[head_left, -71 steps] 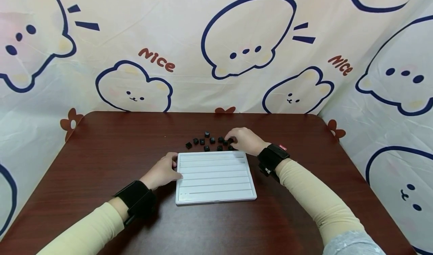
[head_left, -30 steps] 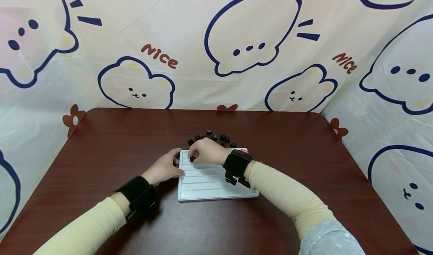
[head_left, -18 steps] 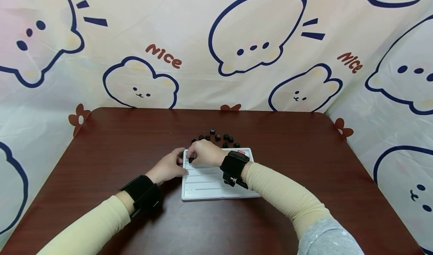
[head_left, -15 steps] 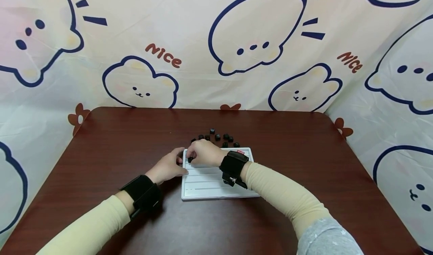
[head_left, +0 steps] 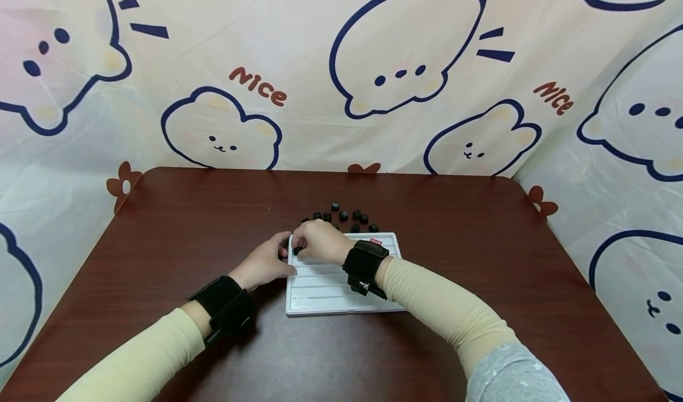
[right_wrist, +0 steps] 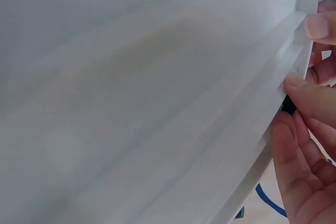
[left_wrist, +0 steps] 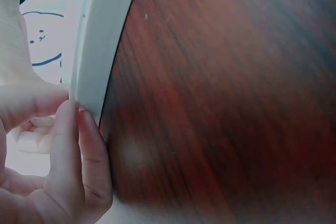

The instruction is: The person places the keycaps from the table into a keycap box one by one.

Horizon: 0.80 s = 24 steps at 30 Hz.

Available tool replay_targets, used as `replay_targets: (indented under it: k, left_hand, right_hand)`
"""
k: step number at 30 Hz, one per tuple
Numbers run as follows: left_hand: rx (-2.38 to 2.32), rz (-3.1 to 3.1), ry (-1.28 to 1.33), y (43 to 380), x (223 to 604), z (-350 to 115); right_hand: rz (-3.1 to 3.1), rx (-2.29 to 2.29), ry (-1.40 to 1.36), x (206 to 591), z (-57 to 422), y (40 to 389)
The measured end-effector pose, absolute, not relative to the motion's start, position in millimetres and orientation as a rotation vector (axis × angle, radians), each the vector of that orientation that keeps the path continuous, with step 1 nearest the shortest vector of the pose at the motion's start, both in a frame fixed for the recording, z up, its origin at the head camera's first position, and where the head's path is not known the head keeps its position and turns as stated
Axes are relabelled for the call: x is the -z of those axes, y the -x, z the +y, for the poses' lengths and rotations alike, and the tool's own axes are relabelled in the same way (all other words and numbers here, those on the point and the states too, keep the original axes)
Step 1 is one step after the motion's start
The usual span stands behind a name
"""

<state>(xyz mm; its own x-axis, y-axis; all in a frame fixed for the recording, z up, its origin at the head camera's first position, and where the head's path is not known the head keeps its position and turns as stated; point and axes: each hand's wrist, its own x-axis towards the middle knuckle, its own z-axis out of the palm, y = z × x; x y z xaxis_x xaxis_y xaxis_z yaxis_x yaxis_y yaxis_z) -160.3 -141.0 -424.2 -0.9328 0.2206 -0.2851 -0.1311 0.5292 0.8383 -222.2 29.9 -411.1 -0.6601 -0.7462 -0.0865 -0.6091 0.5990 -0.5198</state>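
A white ridged tray [head_left: 341, 289] with several raised cross-rows lies flat on the table. My left hand [head_left: 264, 264] pinches its left edge, the thumb over the rim; the left wrist view shows the fingers [left_wrist: 65, 145] on the pale rim [left_wrist: 100, 35]. At the tray's far left corner my right hand [head_left: 322, 242] holds a small black block [head_left: 298, 251] between thumb and fingers. In the right wrist view this block [right_wrist: 289, 105] sits at the tray's edge, mostly covered by the fingertips, close to the left thumb [right_wrist: 317, 26].
Several more small black blocks [head_left: 344, 216] lie loose on the brown table [head_left: 213, 212] just beyond the tray, some partly hidden by the right hand. A printed cloth [head_left: 299, 46] hangs behind and beside the table. Both wrists wear black bands.
My right hand took a block from the loose group's right end and carried it left over the tray to the far left corner. Lately it shifts only slightly left; the left hand stays put.
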Motion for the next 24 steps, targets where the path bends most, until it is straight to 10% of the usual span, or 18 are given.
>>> replay_targets:
  k: [24]
  left_hand:
    - [-1.427,2.383,-0.085,156.3,422.1,-139.9]
  right_hand:
    - [2.505,0.676,1.098,408.5,32.9,219.1]
